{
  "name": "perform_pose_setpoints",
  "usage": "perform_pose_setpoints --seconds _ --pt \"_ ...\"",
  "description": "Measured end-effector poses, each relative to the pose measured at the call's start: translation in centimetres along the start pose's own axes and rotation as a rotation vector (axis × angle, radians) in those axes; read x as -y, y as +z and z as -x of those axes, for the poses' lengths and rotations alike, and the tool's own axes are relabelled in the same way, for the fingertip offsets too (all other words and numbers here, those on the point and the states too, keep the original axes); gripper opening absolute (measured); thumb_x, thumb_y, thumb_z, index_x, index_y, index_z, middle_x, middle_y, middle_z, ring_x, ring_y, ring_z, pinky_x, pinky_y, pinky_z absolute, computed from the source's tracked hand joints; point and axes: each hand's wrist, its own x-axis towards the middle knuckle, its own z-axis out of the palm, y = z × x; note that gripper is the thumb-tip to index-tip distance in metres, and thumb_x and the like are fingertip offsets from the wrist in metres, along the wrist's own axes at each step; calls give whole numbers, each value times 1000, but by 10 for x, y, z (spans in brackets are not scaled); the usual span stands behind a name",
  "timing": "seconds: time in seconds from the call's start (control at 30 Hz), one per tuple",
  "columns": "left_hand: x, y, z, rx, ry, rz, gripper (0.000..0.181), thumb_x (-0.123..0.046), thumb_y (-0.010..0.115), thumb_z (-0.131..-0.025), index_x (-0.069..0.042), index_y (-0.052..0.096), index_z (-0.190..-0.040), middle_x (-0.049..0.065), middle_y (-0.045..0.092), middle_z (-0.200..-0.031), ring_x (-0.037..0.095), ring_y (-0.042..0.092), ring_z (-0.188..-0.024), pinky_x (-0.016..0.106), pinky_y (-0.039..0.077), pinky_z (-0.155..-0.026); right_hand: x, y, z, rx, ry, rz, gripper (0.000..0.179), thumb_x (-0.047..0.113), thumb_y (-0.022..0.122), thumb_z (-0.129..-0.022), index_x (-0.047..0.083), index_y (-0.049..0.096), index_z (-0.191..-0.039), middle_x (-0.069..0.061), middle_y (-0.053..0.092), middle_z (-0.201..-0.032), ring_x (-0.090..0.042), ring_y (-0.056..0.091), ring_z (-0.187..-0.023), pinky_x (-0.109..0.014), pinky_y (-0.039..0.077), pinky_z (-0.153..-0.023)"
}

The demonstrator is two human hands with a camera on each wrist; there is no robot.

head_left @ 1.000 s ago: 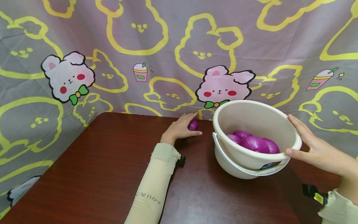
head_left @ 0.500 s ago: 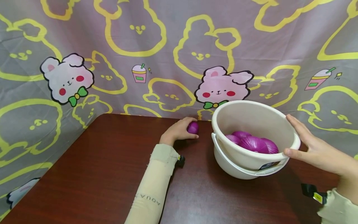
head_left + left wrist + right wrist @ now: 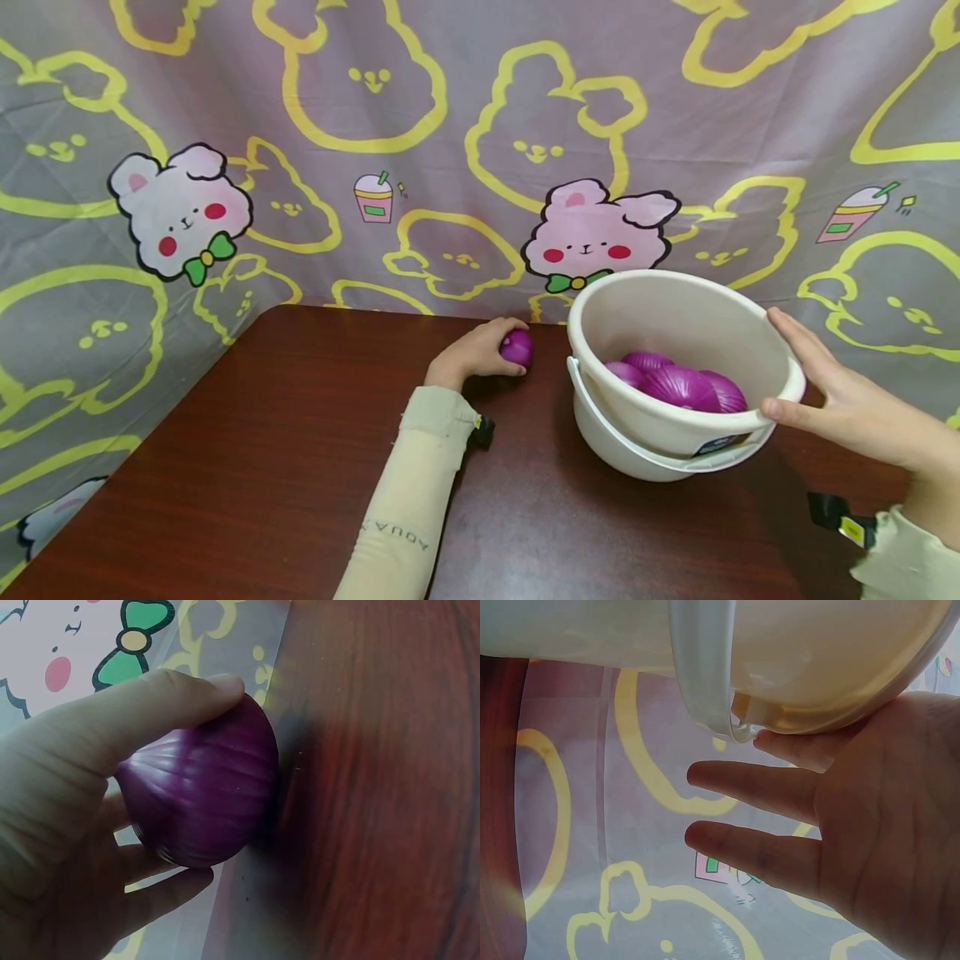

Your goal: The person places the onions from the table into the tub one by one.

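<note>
In the head view my left hand (image 3: 480, 348) holds a small purple onion (image 3: 517, 347) near the table's back edge. Seen from the left wrist, the thumb lies across the top of the onion (image 3: 210, 780) and the fingers curl under it, close over the wood. A cream bucket (image 3: 600, 408) stands to the right, with several purple onions (image 3: 682, 388) at its bottom. My right hand (image 3: 855, 408) rests on the bucket's right rim, thumb and forefinger spread along it. In the right wrist view its other fingers (image 3: 754, 784) stretch out straight beside the bucket wall.
A white handle (image 3: 600, 425) hangs down the bucket's near side. Behind the dark red-brown table (image 3: 300, 417) hangs a grey-pink cloth (image 3: 450, 100) with bunny prints, right up against the back edge.
My left hand has closed round the onion and drawn it slightly toward me. The right hand and the bucket stay where they were.
</note>
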Motion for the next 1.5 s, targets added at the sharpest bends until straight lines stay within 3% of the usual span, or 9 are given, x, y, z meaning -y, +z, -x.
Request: perform_pose_setpoints --seconds 0.17,0.3,0.4,0.57,0.9,1.13,1.27,1.37,1.5 --pt "2 -1 1 7 2 20 69 -30 81 -81 -18 48 -140 7 55 -134 24 56 -117 39 51 -100 1 1 0 7 14 1 98 23 65 -92 24 -6 -160 -25 -4 -164 -11 -6 -150 -68 -3 -113" --pt "3 -3 2 15 2 29 69 -30 81 -81 -18 48 -140 7 55 -134 23 56 -116 39 51 -100 1 1 0 9 19 0 99 21 65 -92 24 -6 -160 -26 -4 -164 -16 -4 -150 -64 -4 -115" --pt "3 -4 3 20 4 26 68 -31 81 -81 -17 49 -139 6 56 -133 23 57 -115 38 51 -99 1 1 1 6 12 1 98 21 65 -92 23 -6 -160 -26 -4 -164 -9 -4 -149 -55 -7 -117" --pt "3 -6 5 24 2 34 67 -30 81 -81 -18 49 -139 6 57 -132 22 58 -113 37 52 -98 1 1 0 6 15 4 99 21 65 -92 23 -6 -160 -26 -4 -164 -9 -5 -149 -60 -5 -116" --pt "1 -12 10 24 -10 69 67 -30 81 -81 -17 49 -139 7 57 -133 24 58 -114 39 52 -97 1 2 0 3 4 5 97 21 64 -93 23 -6 -160 -26 -6 -164 -5 -8 -149 -46 -10 -118" --pt "0 -12 10 29 -6 59 67 -32 80 -81 -18 49 -139 6 57 -132 23 57 -114 38 53 -97 0 1 1 8 20 10 98 23 64 -93 23 -7 -160 -26 -7 -164 -10 -10 -150 -64 -7 -114" --pt "-1 -13 9 24 1 53 67 -32 80 -81 -17 49 -138 5 57 -132 23 57 -114 37 53 -97 -1 1 0 2 14 14 97 24 63 -93 23 -6 -160 -26 -5 -164 -9 -7 -149 -57 -8 -117" --pt "-3 -15 11 29 -8 44 67 -33 80 -81 -18 49 -139 5 57 -133 22 57 -115 37 53 -97 -2 1 0 -1 4 17 96 23 63 -93 23 -5 -160 -26 -3 -164 -6 -5 -149 -38 -8 -119" --pt "-8 -21 15 20 -12 44 68 -32 80 -81 -17 48 -140 5 55 -134 23 55 -117 39 53 -98 -3 1 0 0 7 14 96 22 63 -93 23 -6 -160 -26 -4 -164 -9 -5 -149 -38 -8 -119"
